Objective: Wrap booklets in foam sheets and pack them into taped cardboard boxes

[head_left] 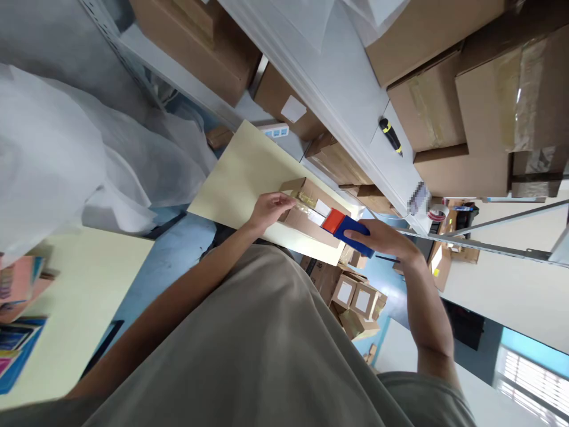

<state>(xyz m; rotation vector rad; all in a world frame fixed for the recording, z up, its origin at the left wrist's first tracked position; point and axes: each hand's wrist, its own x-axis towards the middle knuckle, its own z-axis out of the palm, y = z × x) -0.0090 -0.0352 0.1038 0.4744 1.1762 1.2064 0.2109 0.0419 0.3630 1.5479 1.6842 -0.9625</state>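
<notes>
A cardboard box (311,198) lies on the pale yellow tabletop (242,172), with clear tape and a white label on its top. At the box's near-left end, my left hand (272,209) has its fingers curled and pinched on the packing tape (306,206); the fingertips are partly hidden. My right hand (382,238) is wrapped around a blue and red tape dispenser (349,230). Its red end sits over the box's right part, close to the top, and a strip of tape seems to run between it and my left fingers.
Above the table is a white shelf (338,77) with large cartons (433,112) and a black and yellow box cutter (391,136). A power strip (274,130) lies behind the box. Several small boxes (355,296) are stacked beyond the table; white foam sheeting (111,148) is at left.
</notes>
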